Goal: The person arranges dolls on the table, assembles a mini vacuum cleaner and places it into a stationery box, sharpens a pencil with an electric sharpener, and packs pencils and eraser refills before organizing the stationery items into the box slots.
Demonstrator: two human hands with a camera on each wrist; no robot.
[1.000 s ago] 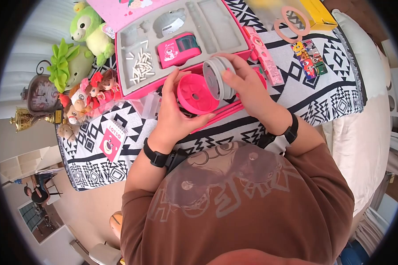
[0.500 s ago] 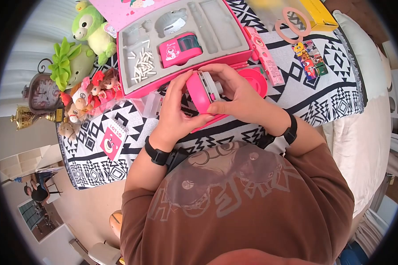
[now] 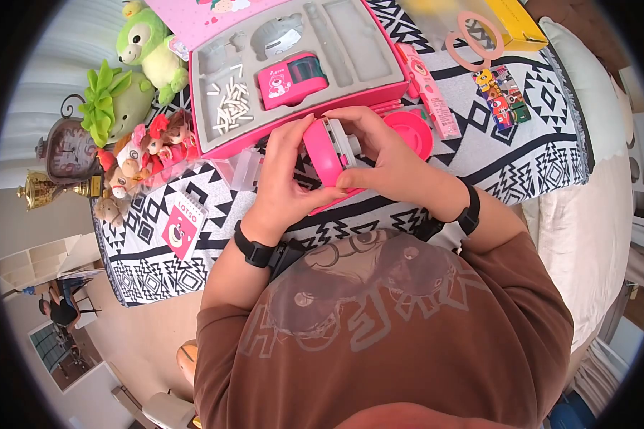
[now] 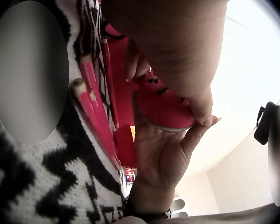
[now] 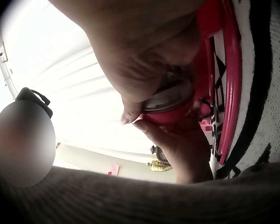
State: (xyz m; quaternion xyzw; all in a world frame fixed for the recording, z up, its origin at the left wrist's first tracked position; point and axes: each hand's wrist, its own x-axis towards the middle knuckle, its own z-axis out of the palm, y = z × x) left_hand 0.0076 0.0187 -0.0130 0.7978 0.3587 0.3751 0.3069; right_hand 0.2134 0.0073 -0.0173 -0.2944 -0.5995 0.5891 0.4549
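Note:
In the head view my left hand [image 3: 283, 179] grips a round pink shell [image 3: 320, 154] from the left, thumb at its near edge. My right hand [image 3: 393, 164] holds a grey round part [image 3: 348, 141] against the shell's open side, fingers curled over the far edge and thumb at the near edge. The two parts meet face to face, tipped on edge above the cloth. Small black pegs [image 4: 163, 90] stick out of the shell's underside in the left wrist view. In the right wrist view the grey part [image 5: 170, 99] sits over the pink rim.
Beyond the hands lies an open pink box [image 3: 368, 96] whose grey tray holds a pink sharpener [image 3: 290, 80] and many white sticks [image 3: 230, 104]. A pink round dish [image 3: 413, 132] lies right. Pink pencils [image 4: 99, 112] lie close by. Plush toys [image 3: 132, 111] and a notepad [image 3: 182, 227] stand left.
The grey part was held apart, right of the shell's open side; it has been brought left against the shell, and the shell turned on edge. Little differs over the last half second.

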